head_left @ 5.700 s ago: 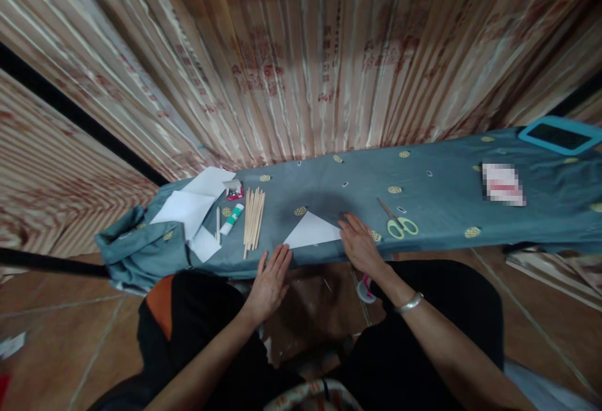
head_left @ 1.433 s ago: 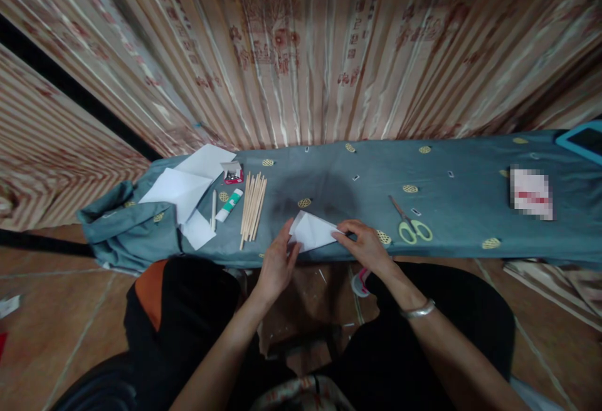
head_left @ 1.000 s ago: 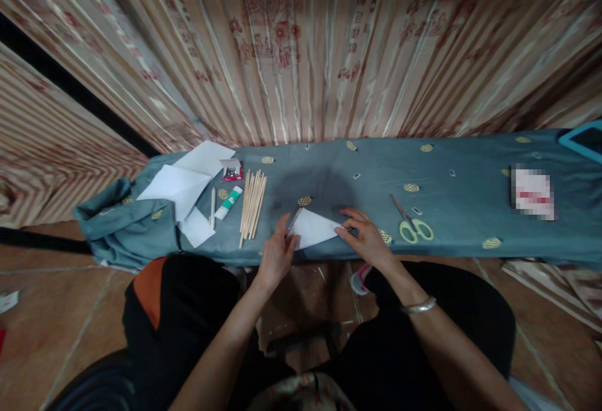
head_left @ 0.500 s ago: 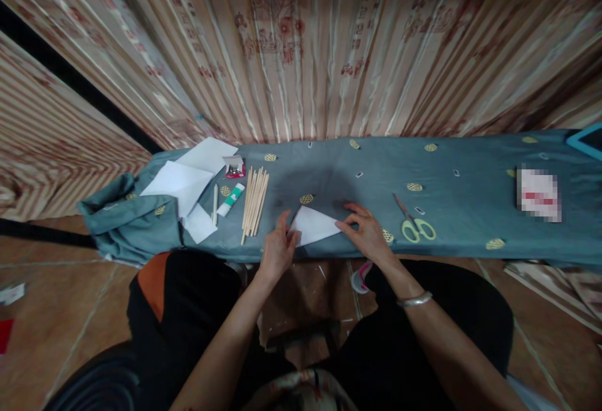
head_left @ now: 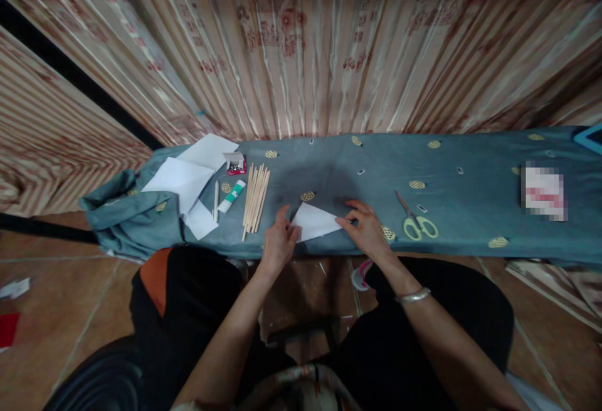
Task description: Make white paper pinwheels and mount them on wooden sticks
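A folded white sheet of paper (head_left: 314, 223), wide on the left and tapering to the right, lies near the front edge of the cloth-covered table. My left hand (head_left: 278, 243) grips its wide left side between thumb and fingers. At the narrow right tip, my right hand (head_left: 364, 228) pinches the paper between thumb and fingertips. Green-handled scissors (head_left: 417, 224) lie to the right of my right hand, blades pointing away from me. Left of my left hand is a bundle of thin wooden sticks (head_left: 256, 201).
A glue stick (head_left: 232, 196), a white pen-like stick (head_left: 216, 201) and a small open red box (head_left: 235, 163) lie left of the sticks. White sheets (head_left: 181, 179) spread farther left. At the right lies a blurred white-and-red packet (head_left: 544, 191). A curtain (head_left: 320, 53) hangs behind the table.
The view has shifted slightly. Both hands keep their places at the two ends of the folded paper, with hardly any movement.
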Demonstrator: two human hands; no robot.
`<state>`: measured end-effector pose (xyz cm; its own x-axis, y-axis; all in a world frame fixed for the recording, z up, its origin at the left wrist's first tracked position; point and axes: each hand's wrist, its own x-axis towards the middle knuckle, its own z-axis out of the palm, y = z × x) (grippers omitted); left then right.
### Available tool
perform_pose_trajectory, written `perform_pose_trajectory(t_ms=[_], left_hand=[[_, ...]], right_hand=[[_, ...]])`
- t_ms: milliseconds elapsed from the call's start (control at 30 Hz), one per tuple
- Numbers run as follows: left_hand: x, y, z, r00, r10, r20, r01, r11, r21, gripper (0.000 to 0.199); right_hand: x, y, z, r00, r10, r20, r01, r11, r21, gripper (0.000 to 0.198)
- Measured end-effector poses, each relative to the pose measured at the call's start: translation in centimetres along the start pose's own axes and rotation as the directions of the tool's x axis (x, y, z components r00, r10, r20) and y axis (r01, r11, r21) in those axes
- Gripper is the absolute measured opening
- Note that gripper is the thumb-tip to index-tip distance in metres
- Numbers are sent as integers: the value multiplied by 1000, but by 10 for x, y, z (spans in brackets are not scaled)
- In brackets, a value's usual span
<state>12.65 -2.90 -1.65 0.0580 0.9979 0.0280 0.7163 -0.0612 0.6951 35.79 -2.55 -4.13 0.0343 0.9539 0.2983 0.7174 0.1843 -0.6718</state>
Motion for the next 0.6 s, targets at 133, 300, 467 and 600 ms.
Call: perform_pose_trajectory(t_ms=[133, 300, 467, 600], left_hand=[[1, 0, -1, 1000, 19, 22, -19, 1000, 22, 54], [2, -2, -1, 995, 83, 51, -84, 996, 19, 31], [4, -3, 0, 994, 82, 75, -87, 994, 72, 30], [6, -4, 0, 993, 75, 91, -84, 991, 103, 29]], right_hand=[[0, 0, 1, 1000, 5, -13, -5, 1000, -6, 32], [0, -1, 2, 1000, -4, -21, 3, 1000, -10, 31], [0, -1, 3, 1000, -12, -19, 12, 1000, -13, 30], [0, 0, 3, 1000, -24, -16, 24, 999, -28, 28]])
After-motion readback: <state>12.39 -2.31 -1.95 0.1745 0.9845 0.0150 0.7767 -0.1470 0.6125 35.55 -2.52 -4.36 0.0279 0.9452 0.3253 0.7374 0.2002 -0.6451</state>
